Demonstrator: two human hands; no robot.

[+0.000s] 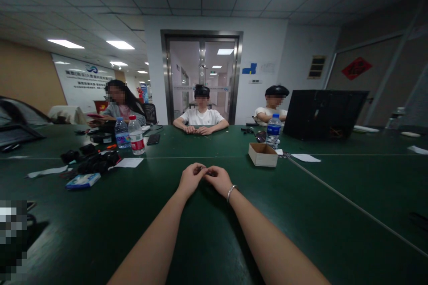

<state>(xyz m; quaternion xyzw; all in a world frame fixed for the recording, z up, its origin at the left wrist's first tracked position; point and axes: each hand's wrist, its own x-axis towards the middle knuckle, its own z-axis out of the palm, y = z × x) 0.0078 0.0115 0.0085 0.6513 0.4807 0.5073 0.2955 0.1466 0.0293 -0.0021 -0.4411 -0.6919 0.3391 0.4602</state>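
Both my forearms stretch out over a dark green table [207, 236]. My left hand [190, 178] and my right hand [219, 179] meet at the table's middle, fingers curled and pinched together. Between the fingertips sits something small and dark that I cannot make out. A thin bracelet [230, 192] circles my right wrist. Nearest to the hands, an open small cardboard box [262, 154] stands to the right and farther off.
Two water bottles [136, 135] and dark gear [96, 160] lie at left, with a blue packet [83, 181]. Another bottle [273, 131] and an open laptop [323, 114] stand at right. Three people sit across the table; the middle one [201, 118] rests hands on it.
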